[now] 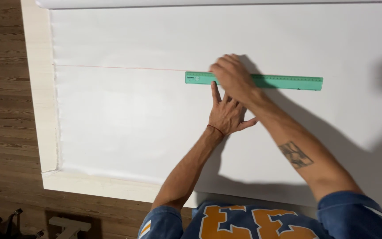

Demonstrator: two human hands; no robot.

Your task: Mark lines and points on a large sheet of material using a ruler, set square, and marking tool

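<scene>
Head view, read from left to right. At far left we are seeing a strip of wood floor (1,110), with a dark clamp-like tool (9,223) and a small pale wooden piece (69,226) lying at the bottom corner. Next we are meeting the pale board (38,88), whose left and near edges are framing the white sheet (124,115) spread over it. The sheet's left edge is running just inside the board's edge, slightly ragged. A faint red line (120,68) is crossing the sheet from its left edge toward the ruler (288,82).

The ruler, green and long, is lying flat on the sheet, nearly level, its left end meeting the line's right end. Our left hand (227,114) is lying just below the ruler with fingers spread; one finger is pointing up to the ruler's lower edge, and we are not closing it around anything. Our right hand (233,77) is crossing above the left, lying over the ruler near its left end, fingers curled down; whether it is gripping a pen or only pressing we cannot tell, since the fingertips are hidden.

To the right, the ruler is extending free of both hands, and the sheet is lying open above, below and beyond it, shaded by the arms. The sheet's roll (200,3) is running along the top edge.
</scene>
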